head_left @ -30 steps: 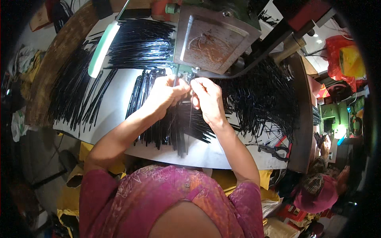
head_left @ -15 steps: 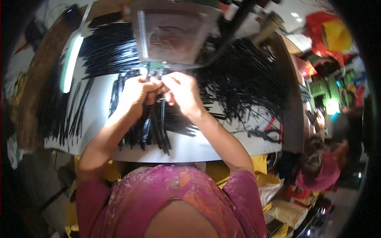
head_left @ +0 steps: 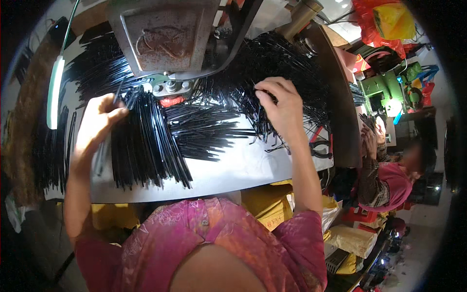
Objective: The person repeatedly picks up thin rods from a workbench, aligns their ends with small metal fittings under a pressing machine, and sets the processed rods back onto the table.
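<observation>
My left hand [head_left: 99, 119] is closed at the left edge of a bundle of thin black rods [head_left: 146, 141], which lies in front of a machine. A slim black rod [head_left: 117, 92] sticks up from between its thumb and fingers. My right hand [head_left: 282, 104] is at the edge of a tangled heap of black rods [head_left: 292, 61] on the right. Its thumb and fingers are bent together there; whatever they hold is lost against the dark heap. More black rods [head_left: 209, 129] lie crosswise between the two hands.
The machine's rusty metal cover [head_left: 163, 41] rises at the back, above a bolted metal block [head_left: 171, 87]. A tube lamp [head_left: 56, 92] hangs at the left. Pliers [head_left: 321, 148] lie on the white tabletop [head_left: 219, 177] at right. Another person [head_left: 389, 177] sits by a green machine [head_left: 384, 92].
Both hands were together at the machine and have moved apart: the left onto the bundle's left side, the right across to the heap. The whole view has shifted too.
</observation>
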`<state>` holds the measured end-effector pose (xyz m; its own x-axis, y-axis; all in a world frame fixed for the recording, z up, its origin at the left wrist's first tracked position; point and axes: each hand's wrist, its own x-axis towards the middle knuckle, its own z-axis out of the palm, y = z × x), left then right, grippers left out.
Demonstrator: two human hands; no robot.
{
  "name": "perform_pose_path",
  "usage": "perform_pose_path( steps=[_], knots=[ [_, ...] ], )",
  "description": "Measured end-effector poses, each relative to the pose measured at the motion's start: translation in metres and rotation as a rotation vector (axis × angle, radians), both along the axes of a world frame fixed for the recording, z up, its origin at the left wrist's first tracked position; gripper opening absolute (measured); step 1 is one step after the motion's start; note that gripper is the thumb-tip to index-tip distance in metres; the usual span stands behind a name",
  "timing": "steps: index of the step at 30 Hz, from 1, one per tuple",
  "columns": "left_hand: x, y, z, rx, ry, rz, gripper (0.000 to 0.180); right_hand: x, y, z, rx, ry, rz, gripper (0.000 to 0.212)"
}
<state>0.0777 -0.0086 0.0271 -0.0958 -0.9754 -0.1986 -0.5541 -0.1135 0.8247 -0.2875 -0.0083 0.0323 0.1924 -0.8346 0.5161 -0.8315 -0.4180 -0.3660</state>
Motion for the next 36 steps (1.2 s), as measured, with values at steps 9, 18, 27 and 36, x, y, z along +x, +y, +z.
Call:
perform_pose_path(
  steps=[9, 18, 27, 36],
  knots=[
    [-0.018, 0.029, -0.021, -0.844, -0.411, -0.218, 0.028, -0.004, -0.010, -0.027, -0.265, 0.355, 0.123, 0.015],
    [-0.112, 0.029, -0.040, -0.680, -0.450, -0.504, 0.016, 0.001, -0.005, -0.030, -0.231, 0.572, -0.033, 0.013],
    [-0.114, 0.028, -0.038, -0.715, -0.315, -0.417, 0.009, -0.004, 0.008, -0.008, -0.191, 0.557, -0.094, 0.016],
    [-0.089, 0.040, -0.004, 0.155, 0.520, -0.142, 0.006, 0.003, -0.007, -0.026, -0.283, 0.369, 0.015, 0.019]
  ],
)
